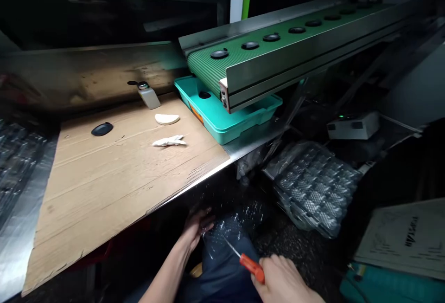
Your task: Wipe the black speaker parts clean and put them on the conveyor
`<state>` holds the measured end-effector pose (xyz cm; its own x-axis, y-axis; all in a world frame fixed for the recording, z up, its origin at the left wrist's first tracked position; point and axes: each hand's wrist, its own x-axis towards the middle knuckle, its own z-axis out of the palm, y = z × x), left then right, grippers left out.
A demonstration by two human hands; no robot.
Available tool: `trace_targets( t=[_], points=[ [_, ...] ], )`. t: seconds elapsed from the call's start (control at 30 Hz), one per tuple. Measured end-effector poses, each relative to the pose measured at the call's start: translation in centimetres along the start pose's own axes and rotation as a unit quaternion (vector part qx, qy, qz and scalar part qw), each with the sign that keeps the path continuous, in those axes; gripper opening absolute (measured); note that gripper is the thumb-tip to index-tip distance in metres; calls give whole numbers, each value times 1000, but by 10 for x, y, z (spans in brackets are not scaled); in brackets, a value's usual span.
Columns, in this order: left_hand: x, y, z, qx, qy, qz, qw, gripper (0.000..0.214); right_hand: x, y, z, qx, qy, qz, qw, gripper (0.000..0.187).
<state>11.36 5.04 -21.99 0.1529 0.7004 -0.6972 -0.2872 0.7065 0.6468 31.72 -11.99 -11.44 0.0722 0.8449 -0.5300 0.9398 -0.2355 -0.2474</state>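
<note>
Below the front edge of the bench, my left hand (pixel 200 224) has its fingers curled at the edge of a clear, glinting plastic tray (pixel 239 222) above my legs. The tray is see-through and blurred, so its outline and my exact grip are hard to make out. My right hand (pixel 283 277), at the bottom, is closed on the end of a red-handled screwdriver (pixel 252 268). Its thin metal shaft points up and left, toward the tray and my left hand; whether the tip touches the plastic cannot be told.
Cardboard (pixel 121 168) covers the bench, bearing a black disc-shaped part (pixel 102 129), a white bottle (pixel 149 97), a white pad (pixel 167 119) and a crumpled white piece (pixel 169 141). A green conveyor (pixel 208 67) carries several black parts above a teal bin (pixel 229 129). Stacked clear trays (pixel 316 187) stand right.
</note>
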Motion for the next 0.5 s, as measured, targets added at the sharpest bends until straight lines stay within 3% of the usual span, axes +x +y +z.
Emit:
trace_targets(
  t=[0.1, 0.23, 0.4, 0.5],
  points=[
    [-8, 5, -6, 12, -25, -16, 999, 75, 28, 1, -25, -21, 61, -6, 998, 34],
    [-28, 11, -11, 25, -45, -17, 999, 74, 52, 24, -40, -52, 45, 44, 997, 33],
    [-44, 31, -28, 5, 32, 44, 999, 66, 14, 63, -28, -13, -29, 34, 999, 22],
    [-46, 48, -44, -18, 92, 82, 992, 65, 0, 96, -26, 86, -4, 101, 991, 29]
  ],
)
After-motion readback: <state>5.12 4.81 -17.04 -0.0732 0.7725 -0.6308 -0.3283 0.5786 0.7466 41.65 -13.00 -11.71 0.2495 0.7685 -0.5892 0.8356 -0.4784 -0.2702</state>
